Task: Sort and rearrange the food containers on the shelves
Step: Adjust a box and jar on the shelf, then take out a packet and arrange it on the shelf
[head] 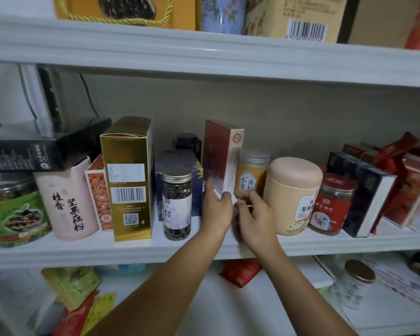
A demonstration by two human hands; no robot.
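We pinch the tall red box (222,156) at its base, left hand (216,209) on its left face, right hand (255,212) at its corner, likely steadying it upright between the dark-tea jar (176,202) leftward and the yellow-powder jar (251,175) behind our right fingers.

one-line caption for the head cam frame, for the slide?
Both hands, left and right, steady a tall red box on the middle shelf, between a dark-tea jar and a yellow-powder jar.
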